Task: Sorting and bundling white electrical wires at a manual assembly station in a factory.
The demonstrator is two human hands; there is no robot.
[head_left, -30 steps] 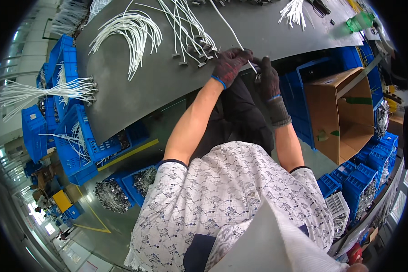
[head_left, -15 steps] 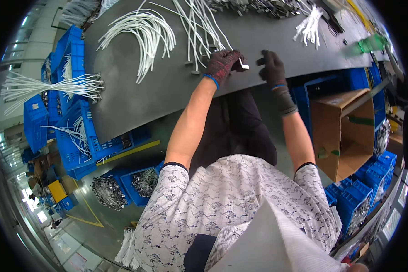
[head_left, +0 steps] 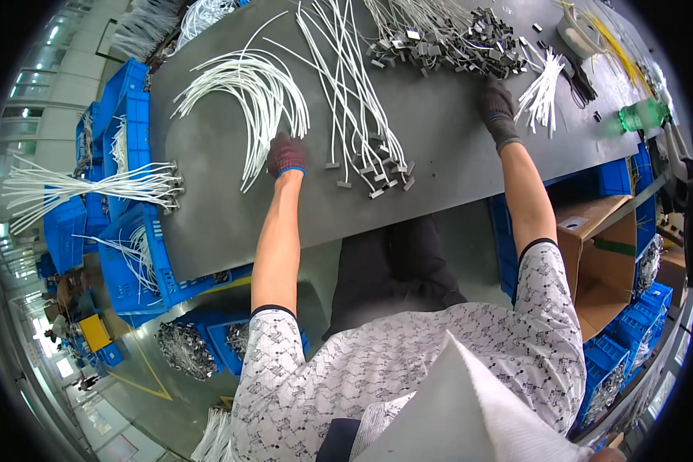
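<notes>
My left hand (head_left: 287, 154), in a dark red glove with a blue cuff, is closed at the lower ends of a curved bundle of white cables (head_left: 242, 85); its fingertips are partly hidden among the strands. Against the near edge of a heap of small dark metal clips (head_left: 454, 48) rests my right hand (head_left: 497, 108) in a dark glove. Its fingers curl away from view, so what they pinch is hidden. Between the hands lie white cables (head_left: 354, 100) with grey metal clips (head_left: 376, 168) on their near ends.
A short white bundle (head_left: 545, 86) lies right of my right hand, with a green bottle (head_left: 643, 115) beyond. Cables overhang the grey table's (head_left: 231, 231) left edge above blue crates (head_left: 135, 262). An open cardboard box (head_left: 604, 266) stands below the right edge.
My left hand has left the middle cables for the curved bundle on the left. My right hand has moved forward to the clip heap. A clip-ended cable from my left hand is released.
</notes>
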